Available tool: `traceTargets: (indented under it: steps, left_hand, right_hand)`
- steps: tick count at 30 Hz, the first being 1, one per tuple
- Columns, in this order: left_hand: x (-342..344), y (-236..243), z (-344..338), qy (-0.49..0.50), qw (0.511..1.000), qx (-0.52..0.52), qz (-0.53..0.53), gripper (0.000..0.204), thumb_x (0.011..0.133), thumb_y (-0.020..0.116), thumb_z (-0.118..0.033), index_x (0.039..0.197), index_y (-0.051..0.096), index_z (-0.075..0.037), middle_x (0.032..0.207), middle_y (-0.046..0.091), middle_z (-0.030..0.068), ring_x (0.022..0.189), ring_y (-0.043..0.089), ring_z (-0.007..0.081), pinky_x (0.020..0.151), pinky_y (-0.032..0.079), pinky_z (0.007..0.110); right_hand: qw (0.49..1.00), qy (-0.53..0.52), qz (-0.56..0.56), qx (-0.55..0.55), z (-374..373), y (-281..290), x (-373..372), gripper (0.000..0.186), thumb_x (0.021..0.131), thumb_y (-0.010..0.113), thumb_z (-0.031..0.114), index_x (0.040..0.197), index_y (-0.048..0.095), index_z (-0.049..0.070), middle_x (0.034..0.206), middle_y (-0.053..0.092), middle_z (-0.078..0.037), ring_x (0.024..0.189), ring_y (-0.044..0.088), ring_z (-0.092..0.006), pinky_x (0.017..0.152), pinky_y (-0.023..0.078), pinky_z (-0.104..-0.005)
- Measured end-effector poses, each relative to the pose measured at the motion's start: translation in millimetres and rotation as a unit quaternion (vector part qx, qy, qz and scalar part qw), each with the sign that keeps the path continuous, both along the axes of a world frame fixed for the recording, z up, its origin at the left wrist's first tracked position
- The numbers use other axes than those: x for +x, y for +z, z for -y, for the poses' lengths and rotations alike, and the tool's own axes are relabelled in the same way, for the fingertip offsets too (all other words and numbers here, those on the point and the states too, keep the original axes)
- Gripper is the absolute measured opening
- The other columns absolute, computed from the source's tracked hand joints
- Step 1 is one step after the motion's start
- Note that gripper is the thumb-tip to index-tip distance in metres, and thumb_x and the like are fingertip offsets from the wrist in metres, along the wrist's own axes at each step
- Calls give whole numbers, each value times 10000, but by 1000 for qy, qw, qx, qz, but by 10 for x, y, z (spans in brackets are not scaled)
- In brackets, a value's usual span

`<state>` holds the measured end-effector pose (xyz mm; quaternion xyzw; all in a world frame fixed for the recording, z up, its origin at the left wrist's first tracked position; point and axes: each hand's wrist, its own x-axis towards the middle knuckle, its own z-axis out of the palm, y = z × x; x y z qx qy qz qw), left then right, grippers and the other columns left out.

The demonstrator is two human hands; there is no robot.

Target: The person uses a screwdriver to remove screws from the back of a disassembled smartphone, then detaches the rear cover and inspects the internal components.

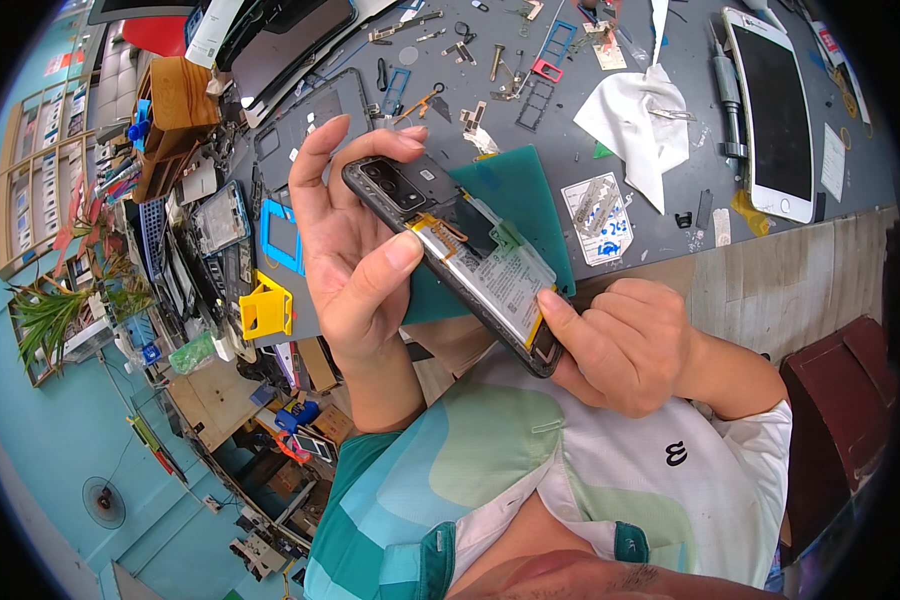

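An opened smartphone [460,255], back cover off, shows its camera block, circuit board and a silver battery with an orange edge. My left hand [345,245] grips its upper half, fingers curled behind the camera end and the thumb resting on the battery's top edge. My right hand [620,345] holds the lower end, with the thumb tip pressed at the phone's bottom corner. The phone hangs tilted above a green cutting mat [530,200] at the desk's near edge.
The grey work mat [660,120] carries a white cloth [635,115], a white-framed phone lying face up [770,115], small metal frames, screws and tweezers. A yellow stand [265,310], blue frames [282,235] and phone parts crowd the left. A dark red stool [840,400] stands at the right.
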<state>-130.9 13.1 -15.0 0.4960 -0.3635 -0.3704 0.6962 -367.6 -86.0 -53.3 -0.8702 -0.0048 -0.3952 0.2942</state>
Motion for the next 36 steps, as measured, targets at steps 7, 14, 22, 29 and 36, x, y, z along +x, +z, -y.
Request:
traceTargets:
  steps: [7, 14, 22, 29, 36]
  left_hand:
    - [1, 10, 13, -2, 1000, 2, 0, 933, 845, 754, -72, 1648, 280, -45, 1420, 556, 256, 1461, 483, 380, 1224, 399, 480]
    - [-7, 11, 23, 0, 1000, 4, -7, 931, 850, 756, -65, 1647, 277, -41, 1416, 561, 252, 1443, 495, 366, 1208, 415, 470]
    - [33, 63, -1, -23, 1000, 6, 1, 864, 902, 723, -23, 1642, 278, -10, 1428, 568, 239, 1328, 557, 286, 1121, 480, 386]
    - [-49, 263, -15, -42, 996, 34, -76, 802, 970, 760, 11, 1605, 278, -74, 1334, 525, 102, 1288, 501, 155, 1145, 395, 310]
    - [34, 34, -18, -60, 998, -19, -32, 781, 975, 787, -35, 1590, 308, -71, 1294, 532, 76, 1287, 500, 159, 1170, 375, 337]
  right_hand:
    - [1000, 3, -2, 1, 10, -1, -4, 544, 732, 815, 135, 1178, 719, -161, 672, 501, -7, 542, 499, -136, 471, 365, -308]
    - [1000, 4, -2, 1, 20, 8, -3, 518, 742, 818, 108, 1167, 715, -170, 672, 500, -6, 536, 495, -136, 467, 364, -313]
    - [999, 10, -35, 5, 40, 109, 31, 484, 740, 837, 12, 1164, 708, -183, 659, 578, -40, 486, 517, -152, 459, 401, -312]
    - [998, -15, -53, -27, -7, 136, 7, 412, 780, 858, -45, 1140, 713, -185, 726, 684, -123, 490, 568, -183, 486, 459, -306]
    - [997, -31, -66, -32, -35, 141, -36, 375, 794, 817, -76, 1140, 713, -179, 816, 754, -170, 530, 599, -200, 520, 502, -307]
